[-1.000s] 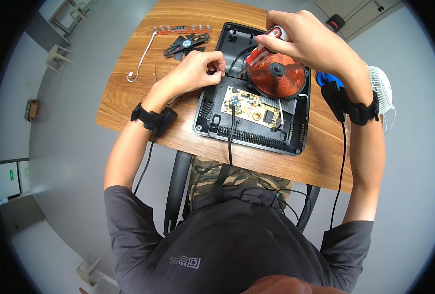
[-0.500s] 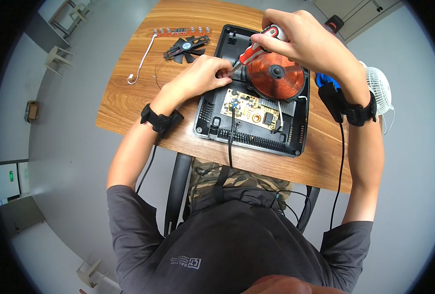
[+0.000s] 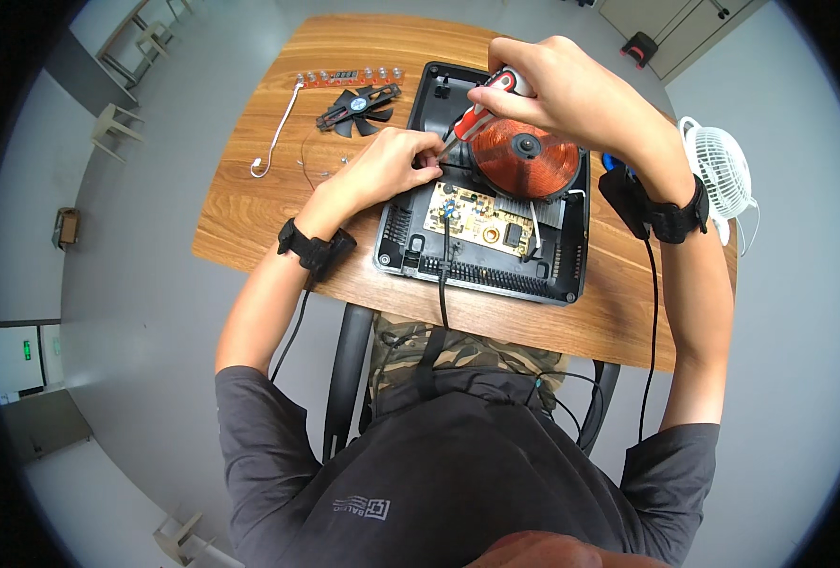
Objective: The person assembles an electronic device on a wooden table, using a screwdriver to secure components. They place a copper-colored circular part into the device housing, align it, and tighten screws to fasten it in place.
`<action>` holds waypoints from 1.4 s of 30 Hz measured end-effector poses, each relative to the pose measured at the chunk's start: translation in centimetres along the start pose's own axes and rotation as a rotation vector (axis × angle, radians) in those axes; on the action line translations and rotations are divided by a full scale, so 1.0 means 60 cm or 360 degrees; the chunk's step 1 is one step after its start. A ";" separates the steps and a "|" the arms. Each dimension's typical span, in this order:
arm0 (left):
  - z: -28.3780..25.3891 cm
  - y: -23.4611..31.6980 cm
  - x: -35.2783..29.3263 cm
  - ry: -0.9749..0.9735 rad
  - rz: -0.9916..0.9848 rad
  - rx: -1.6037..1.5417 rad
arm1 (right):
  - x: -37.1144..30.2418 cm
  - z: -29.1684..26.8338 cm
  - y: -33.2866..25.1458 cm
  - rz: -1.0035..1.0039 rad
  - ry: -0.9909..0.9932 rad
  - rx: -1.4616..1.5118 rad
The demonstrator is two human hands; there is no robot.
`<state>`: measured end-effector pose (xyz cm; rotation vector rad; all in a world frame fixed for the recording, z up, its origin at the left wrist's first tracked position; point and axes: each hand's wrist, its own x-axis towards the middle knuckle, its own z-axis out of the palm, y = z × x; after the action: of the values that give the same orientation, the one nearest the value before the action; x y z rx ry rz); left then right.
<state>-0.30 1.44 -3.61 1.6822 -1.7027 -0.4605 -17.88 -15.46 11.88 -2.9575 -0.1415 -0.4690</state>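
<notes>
My right hand (image 3: 564,90) is wrapped round a screwdriver (image 3: 474,121) with a red, white and black handle. Its shaft slants down and left to the fingertips of my left hand (image 3: 391,163). Those fingers are pinched together at the tip, over the left side of an open black appliance case (image 3: 403,248); anything between them is hidden. A round copper coil (image 3: 557,163) with a black centre lies in the case, just below my right hand. Nearer me sits a tan circuit board (image 3: 462,220), with a black cable (image 3: 444,293) running out over the front edge.
Left of the case lie a black fan (image 3: 359,106) and a narrow red board (image 3: 347,78) with a white lead (image 3: 270,151). Tiny loose pieces rest beside my left wrist. A white desk fan (image 3: 723,170) stands at the right, past my right wrist.
The view has shifted a little. My right hand and the screwdriver handle have moved slightly left over the case. Both hands keep the same grip, with the tip still at my left fingers.
</notes>
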 end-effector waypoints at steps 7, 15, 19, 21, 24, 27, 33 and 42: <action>0.007 -0.011 -0.006 0.0068 0.0019 -0.0138 | -0.001 0.006 0.002 0.0090 -0.0067 0.0057; 0.008 -0.011 -0.006 0.0059 0.0046 -0.0118 | 0.001 0.009 -0.001 0.0068 -0.0084 0.0063; 0.008 -0.009 -0.008 0.0073 0.0079 -0.0097 | 0.000 0.008 -0.003 0.0056 -0.0071 0.0089; 0.008 -0.010 -0.009 0.0079 0.0085 -0.0112 | 0.001 0.009 -0.003 0.0062 -0.0077 0.0077; 0.008 -0.007 -0.009 0.0085 0.0095 -0.0112 | 0.002 0.010 -0.004 0.0066 -0.0082 0.0071; 0.006 -0.003 -0.010 0.0082 0.0095 -0.0097 | 0.002 0.008 -0.004 0.0078 -0.0102 0.0076; 0.008 -0.005 -0.010 0.0062 0.0093 -0.0128 | 0.003 0.010 -0.006 0.0086 -0.0134 0.0061; 0.009 -0.013 -0.011 0.0083 0.0118 -0.0110 | 0.003 0.010 -0.005 0.0091 -0.0115 0.0074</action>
<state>-0.17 1.90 -4.66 1.5630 -1.6863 -0.4321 -17.57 -15.03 11.39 -2.9249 -0.0748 -0.3471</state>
